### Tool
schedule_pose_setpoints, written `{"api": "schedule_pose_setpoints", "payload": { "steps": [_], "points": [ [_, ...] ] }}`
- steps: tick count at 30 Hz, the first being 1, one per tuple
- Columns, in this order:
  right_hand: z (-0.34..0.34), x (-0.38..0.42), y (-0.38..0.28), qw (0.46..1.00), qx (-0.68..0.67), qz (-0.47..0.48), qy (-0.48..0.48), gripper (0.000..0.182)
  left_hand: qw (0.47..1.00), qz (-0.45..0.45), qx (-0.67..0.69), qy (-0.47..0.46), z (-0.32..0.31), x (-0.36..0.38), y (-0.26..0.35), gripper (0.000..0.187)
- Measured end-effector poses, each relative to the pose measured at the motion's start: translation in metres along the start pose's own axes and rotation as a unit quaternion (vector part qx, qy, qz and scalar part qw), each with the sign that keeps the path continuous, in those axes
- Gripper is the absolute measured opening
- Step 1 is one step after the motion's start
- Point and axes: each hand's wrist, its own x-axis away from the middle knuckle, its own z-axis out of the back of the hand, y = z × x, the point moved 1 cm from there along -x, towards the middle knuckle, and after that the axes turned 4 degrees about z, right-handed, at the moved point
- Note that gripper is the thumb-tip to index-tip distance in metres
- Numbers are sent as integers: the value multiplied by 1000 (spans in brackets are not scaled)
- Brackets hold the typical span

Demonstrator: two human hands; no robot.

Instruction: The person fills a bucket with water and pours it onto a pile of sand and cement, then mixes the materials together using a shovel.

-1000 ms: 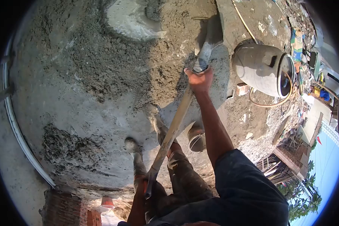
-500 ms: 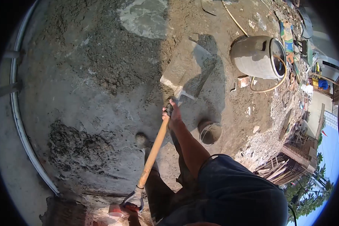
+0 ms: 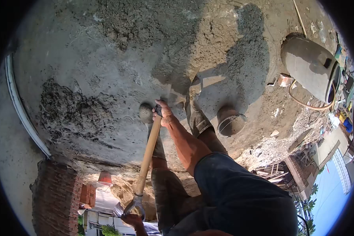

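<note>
A shovel [image 3: 147,155] with a pale wooden shaft and a D-shaped grip slants across the middle of the head view. My right hand [image 3: 164,113] is wrapped round a dark band low on the shaft, its arm stretched forward. My left hand [image 3: 133,219] is closed on the D-grip at the bottom, partly out of clear sight. The blade is blurred beyond my right hand, close to the ground. Rough grey wet mix [image 3: 240,51] lies ahead, partly in my shadow. My two boots [image 3: 146,113] stand on wet grey ground.
A bucket [image 3: 227,122] stands beside my right boot. A large barrel [image 3: 308,67] with a hose [image 3: 308,103] is at the right, near a broken brick [image 3: 284,80]. Dark lumpy mix [image 3: 74,112] lies left. Behind are a brick pillar [image 3: 55,196] and an orange bucket [image 3: 105,178].
The shovel has been drawn back towards my legs. Its blade, broad and flat to view before, is now blurred and turned. Both hands keep their hold, and the view has shifted.
</note>
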Motion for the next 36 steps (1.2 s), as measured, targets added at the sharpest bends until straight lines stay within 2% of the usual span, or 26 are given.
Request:
{"api": "schedule_pose_setpoints", "payload": {
  "steps": [1,2,4,6,9,10,13,14,15,16,17,19,21,22,23,24,25,26,27,28,29,30,31,34,35,36],
  "points": [
    [-1,-8,-35,999,20,43,16,30,1000,11,-14,-9,-85,53,40,34],
    [-12,9,-56,995,20,92,19,30,1000,19,1,-12,-90,38,26,34],
    [-8,29,-65,993,32,111,32,31,999,29,19,-10,-87,26,4,35],
    [0,39,-55,991,37,111,59,32,995,85,43,41,-69,32,-7,38],
    [11,70,-62,985,71,129,84,36,994,98,34,44,-26,7,-48,45],
    [9,83,-65,983,74,147,84,36,993,102,35,42,-31,11,-43,45],
    [-11,125,-88,968,66,213,115,33,956,289,9,-38,-76,42,12,50],
    [-17,136,-102,953,85,264,125,31,945,316,20,-80,-87,28,8,51],
    [-21,146,-117,934,103,314,134,29,950,269,-56,-151,-93,16,6,51],
    [-21,152,-133,914,147,355,128,27,936,289,-77,-185,-122,26,26,49],
    [-25,159,-150,891,190,393,122,25,921,307,-100,-218,-142,30,37,48],
    [-29,178,-183,837,293,439,143,25,850,405,-75,-328,-168,9,35,43],
    [-32,177,-211,729,311,535,293,30,812,345,-192,-431,-188,3,22,40],
    [-23,168,-227,730,305,537,292,30,790,327,-270,-442,-205,46,57,38],
    [-11,158,-245,594,356,673,259,27,719,485,-236,-438,-192,17,30,38],
    [-5,158,-252,432,393,782,218,24,763,384,-288,-433,-184,16,20,38],
    [-8,171,-244,430,386,785,222,24,795,277,-334,-423,-181,21,14,37],
    [-14,191,-230,517,369,722,273,23,804,316,-339,-372,-186,39,39,38],
    [-19,210,-212,600,348,646,319,23,805,310,-342,-373,-180,26,37,38],
    [-24,230,-193,603,344,645,318,23,809,331,-266,-406,-166,4,32,39],
    [-28,246,-174,714,280,582,268,22,809,348,-189,-435,-155,-16,35,41],
    [-27,256,-157,808,206,508,213,20,779,416,-180,-432,-143,-25,57,45],
    [-16,249,-145,850,154,478,159,17,857,351,-164,-339,-144,0,82,50],
    [19,195,-107,945,18,326,4,15,919,231,-127,-293,-108,11,85,51],
    [18,180,-82,945,-40,325,-13,17,938,173,-141,-266,-92,20,81,50],
    [31,150,-60,963,-78,258,20,17,957,155,-130,-209,-70,20,74,49]
  ]
}}
